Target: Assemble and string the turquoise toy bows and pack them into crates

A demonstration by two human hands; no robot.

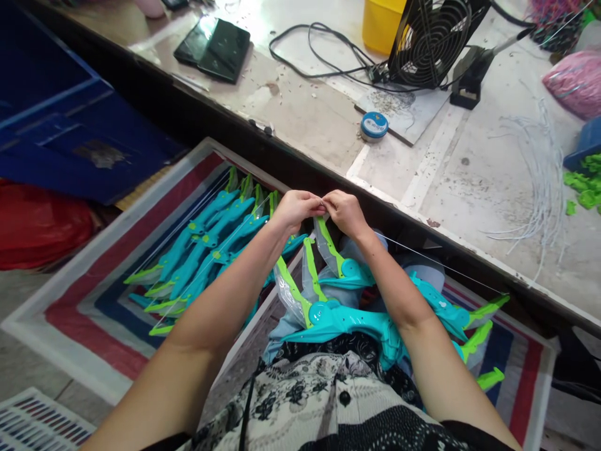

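Observation:
My left hand (299, 210) and my right hand (345, 210) meet fingertip to fingertip, both closed in a pinch. Between them is the end of a thin white bowstring (436, 260), which runs taut to the lime-green tip of a toy bow at right. Exactly how the fingers grip the end is hidden. Just below my fingers stands the green limb tip of a turquoise toy bow (354, 318) lying across my lap with others. Left of my arms, several strung toy bows (211, 238) lie side by side in a striped-lined tray (61, 313).
On the bench (300, 116) are a black fan (434, 44), a soldering iron stand (466, 88), a blue-lidded tin (374, 125), a yellow bucket (381, 25) and black flat boxes (224, 50). Loose white strings (539, 194) lie at right. A blue cabinet (61, 106) stands left.

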